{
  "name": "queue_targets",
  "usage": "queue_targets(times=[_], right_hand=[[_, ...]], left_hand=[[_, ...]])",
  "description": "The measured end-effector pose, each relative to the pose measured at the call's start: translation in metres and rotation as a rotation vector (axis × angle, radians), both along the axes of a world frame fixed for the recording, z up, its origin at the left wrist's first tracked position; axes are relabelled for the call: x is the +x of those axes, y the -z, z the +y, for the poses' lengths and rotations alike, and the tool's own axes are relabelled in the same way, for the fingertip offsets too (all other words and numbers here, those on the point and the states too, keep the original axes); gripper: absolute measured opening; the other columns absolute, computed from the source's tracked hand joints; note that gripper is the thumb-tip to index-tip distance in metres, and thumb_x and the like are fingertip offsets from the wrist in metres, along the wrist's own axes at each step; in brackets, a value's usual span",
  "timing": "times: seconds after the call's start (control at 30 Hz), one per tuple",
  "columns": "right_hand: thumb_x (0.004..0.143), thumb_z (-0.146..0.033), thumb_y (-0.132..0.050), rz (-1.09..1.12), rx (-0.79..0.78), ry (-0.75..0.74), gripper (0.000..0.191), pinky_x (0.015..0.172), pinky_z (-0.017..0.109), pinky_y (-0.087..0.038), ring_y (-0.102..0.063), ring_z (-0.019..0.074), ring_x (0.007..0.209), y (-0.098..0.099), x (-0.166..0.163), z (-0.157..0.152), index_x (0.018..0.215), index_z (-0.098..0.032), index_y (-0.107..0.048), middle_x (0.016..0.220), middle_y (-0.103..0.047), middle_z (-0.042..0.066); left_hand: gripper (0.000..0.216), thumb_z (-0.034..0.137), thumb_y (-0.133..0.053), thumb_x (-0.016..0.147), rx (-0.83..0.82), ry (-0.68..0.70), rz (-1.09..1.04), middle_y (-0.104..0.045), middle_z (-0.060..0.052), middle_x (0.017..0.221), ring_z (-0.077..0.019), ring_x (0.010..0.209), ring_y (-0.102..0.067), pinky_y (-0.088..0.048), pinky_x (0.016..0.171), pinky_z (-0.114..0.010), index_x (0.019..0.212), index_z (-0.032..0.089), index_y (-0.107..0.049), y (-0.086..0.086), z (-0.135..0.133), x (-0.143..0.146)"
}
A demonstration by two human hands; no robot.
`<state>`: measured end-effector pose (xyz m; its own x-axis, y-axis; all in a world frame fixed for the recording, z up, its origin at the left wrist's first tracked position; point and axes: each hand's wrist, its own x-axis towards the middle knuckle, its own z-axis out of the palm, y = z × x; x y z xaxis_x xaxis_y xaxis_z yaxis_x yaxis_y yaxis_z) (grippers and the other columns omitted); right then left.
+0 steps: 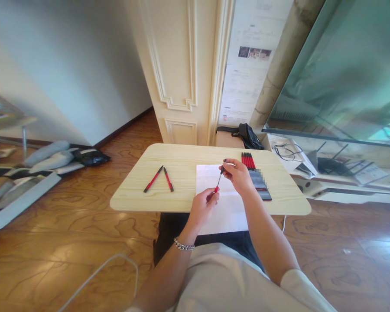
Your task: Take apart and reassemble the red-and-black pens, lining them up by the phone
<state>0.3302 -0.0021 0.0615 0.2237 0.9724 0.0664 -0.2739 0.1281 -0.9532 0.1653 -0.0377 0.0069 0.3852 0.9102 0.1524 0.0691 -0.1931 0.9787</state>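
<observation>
A red and black pen [219, 177] is held above a white sheet of paper [214, 173] on a small light wooden table [182, 164]. My left hand [202, 209] pinches the pen's red lower end. My right hand [235, 173] grips its dark upper end. Two more red and black pens [159, 178] lie in a V on the table's left part. Several pens [248, 160] lie side by side at the top of a dark box [261, 185] to the right of my right hand.
A cream panelled door [178, 73] stands behind the table. A black bag [247, 135] lies on the floor beyond it. A low white shelf with cables and a router [328, 167] runs along the right. Clutter [35, 169] lies on the wooden floor at left.
</observation>
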Motion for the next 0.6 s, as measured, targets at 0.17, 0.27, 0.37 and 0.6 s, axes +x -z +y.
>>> queue_targets(times=[0.17, 0.27, 0.37, 0.6], right_hand=[[0.069, -0.039, -0.072, -0.121, -0.006, -0.036, 0.034, 0.057, 0.024, -0.041, -0.055, 0.0106, 0.059, 0.001, -0.001, -0.007, 0.094, -0.019, -0.059, 0.078, -0.070, 0.005], [0.070, -0.039, -0.071, -0.178, -0.009, -0.096, 0.033, 0.057, 0.025, -0.040, -0.055, 0.0112, 0.060, 0.004, -0.005, -0.015, 0.093, -0.019, -0.060, 0.079, -0.070, 0.005], [0.070, -0.039, -0.071, -0.194, -0.020, -0.149, 0.032, 0.059, 0.026, -0.041, -0.056, 0.0117, 0.060, 0.008, -0.008, -0.022, 0.092, -0.019, -0.060, 0.080, -0.071, 0.006], [0.070, -0.041, -0.071, -0.134, -0.040, -0.213, 0.035, 0.060, 0.027, -0.041, -0.055, 0.0113, 0.059, 0.012, -0.010, -0.032, 0.094, -0.019, -0.061, 0.082, -0.070, 0.006]], left_hand=[[0.038, 0.046, -0.052, 0.086, 0.003, 0.012, -0.001, -0.067, -0.004, 0.080, -0.0146, 0.069, -0.061, -0.048, 0.065, -0.025, 0.106, 0.017, -0.064, -0.002, 0.000, 0.000], [0.039, 0.048, -0.052, 0.086, -0.006, 0.013, -0.022, -0.067, -0.004, 0.080, -0.0148, 0.069, -0.061, -0.048, 0.065, -0.025, 0.106, 0.017, -0.065, -0.006, 0.000, 0.000], [0.040, 0.048, -0.052, 0.085, -0.044, 0.031, -0.063, -0.066, -0.005, 0.078, -0.0148, 0.068, -0.061, -0.048, 0.064, -0.026, 0.104, 0.015, -0.065, -0.008, -0.001, 0.000], [0.042, 0.050, -0.059, 0.080, -0.343, 0.180, -0.255, -0.061, -0.005, 0.071, -0.0117, 0.058, -0.055, -0.040, 0.051, -0.023, 0.096, 0.012, -0.065, -0.010, -0.004, -0.001]])
